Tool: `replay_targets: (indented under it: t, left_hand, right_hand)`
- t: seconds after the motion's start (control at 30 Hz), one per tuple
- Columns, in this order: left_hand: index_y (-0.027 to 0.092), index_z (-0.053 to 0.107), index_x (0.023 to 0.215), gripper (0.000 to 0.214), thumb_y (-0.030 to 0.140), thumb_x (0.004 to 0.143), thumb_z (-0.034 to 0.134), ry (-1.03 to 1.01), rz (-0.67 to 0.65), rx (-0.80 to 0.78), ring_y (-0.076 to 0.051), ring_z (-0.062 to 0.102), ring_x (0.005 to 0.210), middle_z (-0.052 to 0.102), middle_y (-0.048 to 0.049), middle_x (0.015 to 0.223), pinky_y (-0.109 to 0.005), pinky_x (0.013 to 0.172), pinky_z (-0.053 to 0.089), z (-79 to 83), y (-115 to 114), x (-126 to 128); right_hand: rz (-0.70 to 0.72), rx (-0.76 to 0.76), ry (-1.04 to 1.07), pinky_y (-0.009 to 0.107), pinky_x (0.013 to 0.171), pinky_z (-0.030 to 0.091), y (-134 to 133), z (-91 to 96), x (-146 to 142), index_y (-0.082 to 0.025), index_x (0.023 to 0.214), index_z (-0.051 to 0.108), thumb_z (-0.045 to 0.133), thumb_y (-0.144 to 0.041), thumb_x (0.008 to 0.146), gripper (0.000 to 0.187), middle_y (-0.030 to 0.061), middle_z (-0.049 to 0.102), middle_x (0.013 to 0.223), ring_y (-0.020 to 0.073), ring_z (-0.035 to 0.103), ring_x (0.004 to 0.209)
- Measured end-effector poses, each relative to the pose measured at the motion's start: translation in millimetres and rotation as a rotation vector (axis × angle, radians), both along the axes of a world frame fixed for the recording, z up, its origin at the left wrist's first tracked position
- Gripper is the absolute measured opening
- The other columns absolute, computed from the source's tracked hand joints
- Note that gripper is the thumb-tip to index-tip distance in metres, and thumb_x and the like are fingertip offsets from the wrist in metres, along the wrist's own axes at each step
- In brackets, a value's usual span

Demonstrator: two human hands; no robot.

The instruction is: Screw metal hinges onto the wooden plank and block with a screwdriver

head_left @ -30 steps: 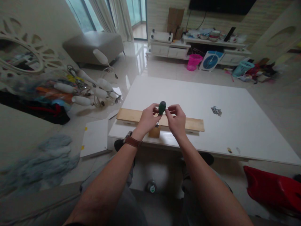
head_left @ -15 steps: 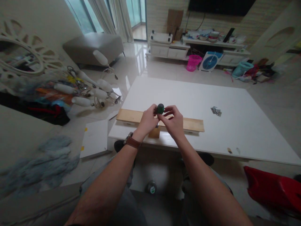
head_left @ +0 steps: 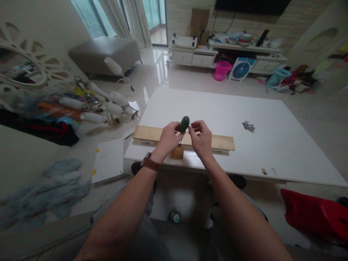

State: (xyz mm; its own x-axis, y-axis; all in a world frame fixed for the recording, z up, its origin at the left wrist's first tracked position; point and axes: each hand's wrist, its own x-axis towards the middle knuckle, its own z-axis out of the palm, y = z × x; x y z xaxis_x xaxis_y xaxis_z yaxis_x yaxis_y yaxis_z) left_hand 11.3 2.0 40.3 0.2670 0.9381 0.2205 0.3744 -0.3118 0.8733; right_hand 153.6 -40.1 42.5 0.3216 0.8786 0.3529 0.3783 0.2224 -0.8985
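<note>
A screwdriver with a green handle (head_left: 185,124) and a dark end cap stands nearly upright over a wooden board (head_left: 223,142). My left hand (head_left: 169,138) is closed around the lower handle from the left. To the right of the handle, my right hand (head_left: 201,137) is half curled, its thumb and fingertips close beside the grip, fingers slightly apart. Whether they touch it is hard to tell. Below the left fingers a bit of shiny metal (head_left: 180,143) shows above a small brown wooden block (head_left: 177,152). The screwdriver's tip is hidden.
The board lies along the near edge of a white tabletop (head_left: 217,108). Metal brackets (head_left: 248,126) rest to the right, and small pieces (head_left: 264,171) lie near the front edge. A white panel (head_left: 108,159) is on the floor at left, and a red object (head_left: 312,214) at right.
My right thumb has moved off the front of the handle to its right side. The screwdriver handle has tipped, so more of its length shows.
</note>
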Motion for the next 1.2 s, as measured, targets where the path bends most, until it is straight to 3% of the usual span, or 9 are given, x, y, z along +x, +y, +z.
replay_targets:
  t: [0.23, 0.43, 0.67, 0.87, 1.07, 1.2]
  left_hand:
    - [0.019, 0.06, 0.087, 0.023, 0.009, 0.079, 0.079, -0.044, 0.031, -0.009, -0.016, 0.069, 0.084, 0.073, -0.0018, 0.087, -0.032, 0.082, 0.059, -2.6, -2, 2]
    - [0.021, 0.05, 0.093, 0.031, 0.01, 0.083, 0.077, -0.087, 0.017, -0.071, -0.018, 0.071, 0.087, 0.07, -0.0023, 0.091, -0.03, 0.077, 0.059, 1.3, -3, 4]
    - [0.02, 0.056, 0.101, 0.022, 0.009, 0.087, 0.069, 0.009, 0.019, 0.022, -0.021, 0.071, 0.092, 0.072, -0.0051, 0.095, -0.035, 0.084, 0.058, 12.6, -2, 2]
    - [0.019, 0.061, 0.112, 0.034, 0.001, 0.083, 0.061, 0.093, -0.037, 0.067, -0.023, 0.071, 0.092, 0.073, -0.008, 0.099, -0.035, 0.084, 0.056, 20.8, 2, 2]
    - [0.019, 0.063, 0.114, 0.03, 0.007, 0.087, 0.069, 0.139, -0.022, 0.071, -0.026, 0.073, 0.099, 0.077, -0.011, 0.106, -0.036, 0.087, 0.056, 24.2, 5, 8]
    - [0.021, 0.066, 0.112, 0.033, 0.018, 0.084, 0.082, 0.169, 0.021, 0.059, -0.028, 0.073, 0.101, 0.077, -0.0099, 0.108, -0.036, 0.087, 0.056, 26.6, 2, 12]
  right_hand:
    - [0.023, -0.047, -0.018, 0.031, 0.066, 0.049, -1, -0.3, 1, -0.025, 0.089, 0.06, 0.062, -0.025, 0.085, 0.005, -0.0009, 0.07, 0.081, 0.016, 0.067, 0.071]
    - [0.059, -0.122, -0.071, 0.031, 0.067, 0.049, -4, -1.6, 6, -0.022, 0.09, 0.063, 0.061, -0.03, 0.084, 0.01, 0.0013, 0.072, 0.087, 0.0159, 0.066, 0.072]
    - [0.072, -0.182, -0.101, 0.032, 0.066, 0.049, -15, -8.0, 20, -0.022, 0.09, 0.064, 0.062, -0.036, 0.083, 0.016, 0.0035, 0.072, 0.091, 0.0196, 0.069, 0.078]
    - [0.042, -0.255, -0.196, 0.032, 0.064, 0.05, -37, -13.6, 32, -0.021, 0.092, 0.065, 0.062, -0.043, 0.081, 0.025, 0.0084, 0.073, 0.096, 0.0227, 0.069, 0.082]
    - [0.07, -0.294, -0.377, 0.034, 0.064, 0.052, -56, 7.1, 35, -0.021, 0.094, 0.065, 0.062, -0.043, 0.08, 0.027, 0.0103, 0.075, 0.102, 0.0243, 0.071, 0.083]
    - [0.106, -0.302, -0.438, 0.036, 0.068, 0.054, -50, 14.2, 40, -0.021, 0.097, 0.066, 0.063, -0.041, 0.08, 0.026, 0.0099, 0.076, 0.1, 0.0256, 0.072, 0.086]
